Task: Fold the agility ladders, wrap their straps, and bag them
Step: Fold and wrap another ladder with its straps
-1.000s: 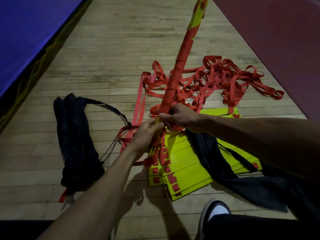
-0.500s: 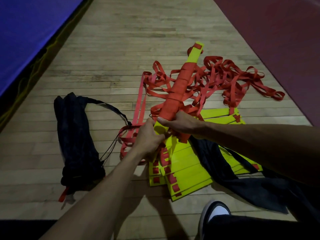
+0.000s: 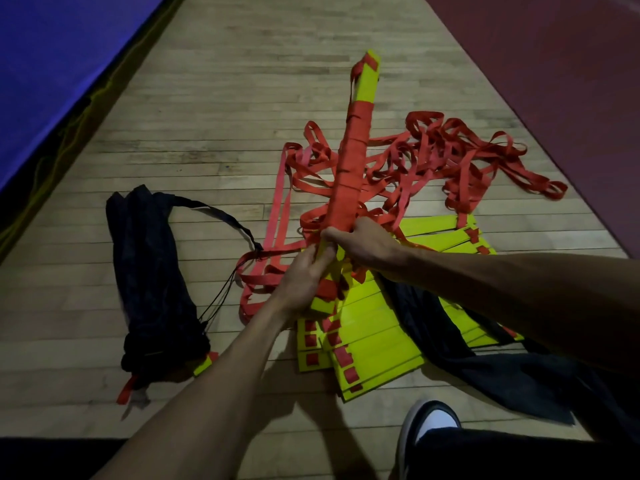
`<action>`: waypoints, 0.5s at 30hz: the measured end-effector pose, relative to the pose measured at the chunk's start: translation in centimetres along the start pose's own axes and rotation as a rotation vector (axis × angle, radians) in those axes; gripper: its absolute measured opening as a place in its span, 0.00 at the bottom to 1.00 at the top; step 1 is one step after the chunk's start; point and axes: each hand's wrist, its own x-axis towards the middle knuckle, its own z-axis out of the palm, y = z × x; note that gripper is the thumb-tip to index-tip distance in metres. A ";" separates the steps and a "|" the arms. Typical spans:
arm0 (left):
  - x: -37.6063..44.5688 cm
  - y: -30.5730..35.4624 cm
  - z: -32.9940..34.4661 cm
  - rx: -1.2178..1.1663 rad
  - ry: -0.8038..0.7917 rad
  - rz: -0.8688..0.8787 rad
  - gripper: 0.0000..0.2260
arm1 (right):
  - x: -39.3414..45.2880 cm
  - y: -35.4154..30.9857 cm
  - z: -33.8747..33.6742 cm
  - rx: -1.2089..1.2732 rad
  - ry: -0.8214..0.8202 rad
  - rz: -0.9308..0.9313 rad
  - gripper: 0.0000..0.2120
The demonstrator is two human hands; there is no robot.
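A folded ladder bundle (image 3: 351, 164), yellow rungs wound in red strap, points away from me above the floor. My left hand (image 3: 304, 278) grips its near yellow end. My right hand (image 3: 363, 242) holds the bundle just above, at the lowest red winding. Under my hands lies a stack of loose yellow rungs (image 3: 374, 337) with red tabs. A tangle of red straps (image 3: 446, 161) spreads on the floor behind. A filled dark bag (image 3: 149, 282) lies at the left, a yellow rung end sticking out of its mouth. An empty dark bag (image 3: 485, 368) drapes over the rung stack.
The wooden floor (image 3: 214, 126) runs forward between a blue mat (image 3: 52, 71) on the left and a dark red mat (image 3: 561, 71) on the right. My black and white shoe (image 3: 429, 424) stands near the bottom edge.
The wrapped bundle swung down from pointing steeply up, then rose a little and turned in my hands. Both hands stay on its near end.
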 end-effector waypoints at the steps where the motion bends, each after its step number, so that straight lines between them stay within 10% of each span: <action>1: -0.3 0.1 0.1 -0.062 -0.019 -0.014 0.20 | 0.0 0.0 -0.1 0.022 -0.021 -0.012 0.17; 4: -0.5 0.3 0.4 -0.145 0.051 -0.029 0.23 | 0.1 0.0 -0.4 0.070 -0.109 -0.012 0.19; 15: -0.4 -1.1 0.7 0.673 0.229 0.159 0.14 | 0.9 -0.2 -0.2 -0.122 -0.147 -0.048 0.26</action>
